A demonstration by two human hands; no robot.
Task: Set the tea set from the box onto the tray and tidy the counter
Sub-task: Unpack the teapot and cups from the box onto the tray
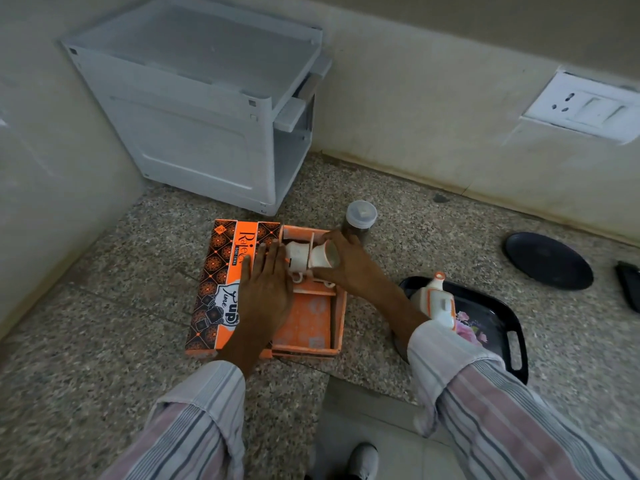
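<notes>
An orange tea-set box [311, 323] lies open on the speckled counter, its printed lid [216, 292] folded out to the left. My left hand [265, 292] rests flat on the lid's edge, fingers spread. My right hand [346, 261] grips a white cup [323, 254], tilted on its side, over the box's far compartments. Another white cup [297, 255] lies in the box beside it. A white teapot with orange trim [438, 303] stands on the black floral tray [502, 323] to the right; my right sleeve hides part of the tray.
A lidded jar [360, 218] stands just behind the box. A black round plate [547, 259] and a dark object [628, 285] lie at the far right. A white plastic rack [207, 109] fills the back corner. A wall socket [585, 107] sits above the counter.
</notes>
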